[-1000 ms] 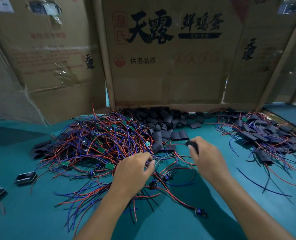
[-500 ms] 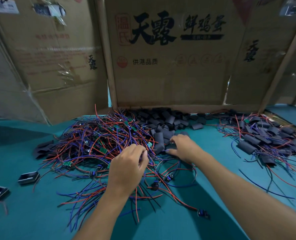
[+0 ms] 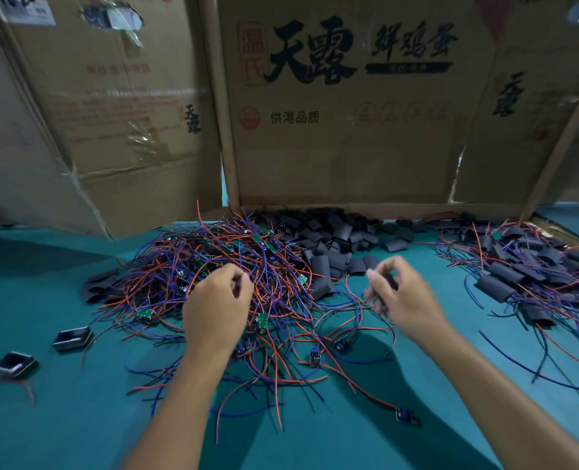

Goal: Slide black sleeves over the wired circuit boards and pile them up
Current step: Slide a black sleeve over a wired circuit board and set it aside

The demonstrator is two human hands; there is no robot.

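Note:
A tangle of red and blue wires with small green circuit boards (image 3: 213,266) covers the middle of the teal table (image 3: 61,418). Behind it lies a heap of loose black sleeves (image 3: 332,235). At the right sits a pile of sleeved boards with trailing wires (image 3: 532,266). My left hand (image 3: 217,307) hovers over the tangle, its fingers curled and pinching wires there. My right hand (image 3: 403,300) is raised just right of the tangle and pinches a black sleeve (image 3: 390,282), which is blurred and mostly hidden by the fingers.
Cardboard boxes (image 3: 349,130) wall off the back of the table. Two small black open trays (image 3: 72,338) (image 3: 15,364) lie at the left. A loose board on a wire (image 3: 406,415) lies near the front.
My right hand, which half a second ago reached down into the sleeve heap, has drawn back and lifted with a sleeve. My left hand has shifted slightly further into the tangle.

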